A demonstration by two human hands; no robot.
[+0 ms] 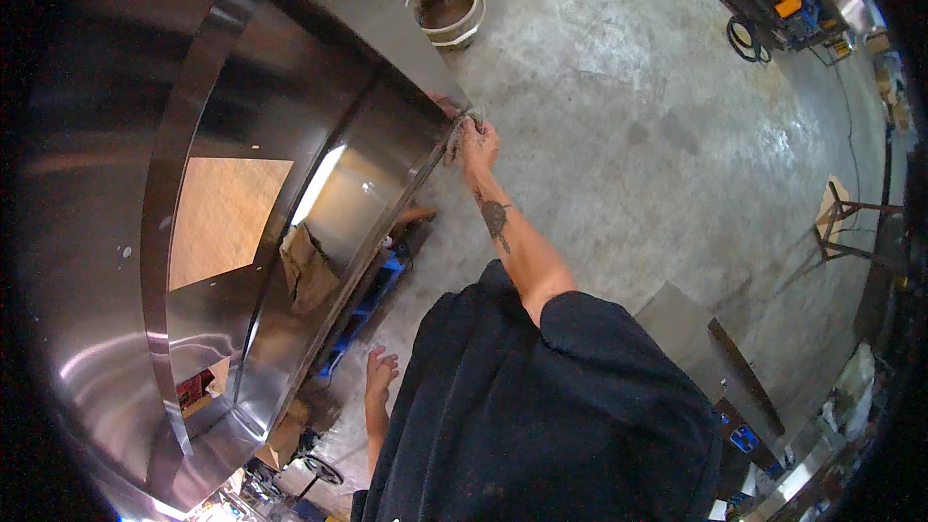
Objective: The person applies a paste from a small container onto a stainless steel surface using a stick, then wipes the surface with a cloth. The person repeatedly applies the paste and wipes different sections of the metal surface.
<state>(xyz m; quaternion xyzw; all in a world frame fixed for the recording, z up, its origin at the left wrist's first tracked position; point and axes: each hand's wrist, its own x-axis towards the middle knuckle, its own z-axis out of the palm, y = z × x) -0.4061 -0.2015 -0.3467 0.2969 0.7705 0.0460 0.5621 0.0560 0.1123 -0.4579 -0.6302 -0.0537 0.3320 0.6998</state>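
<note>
A large stainless steel cabinet or counter (362,140) fills the left side, with a long narrow edge running diagonally beside me. My right hand (478,143) reaches to its far corner, fingers closed against the edge. Something small and greyish-brown shows at those fingers, too unclear to name. My left hand (383,369) hangs low beside the near part of the edge, fingers loosely apart and holding nothing. Inside the steel frame lies a crumpled brown cloth (307,269). Through a rectangular opening a tan board (227,217) is visible.
A pale bucket (471,22) with brown murky contents stands on the concrete floor beyond the far corner. Blue supports (362,309) show under the edge. A metal sheet (677,329) lies behind me at right. A dark-legged stand (841,217) and a black coil (744,39) sit farther right.
</note>
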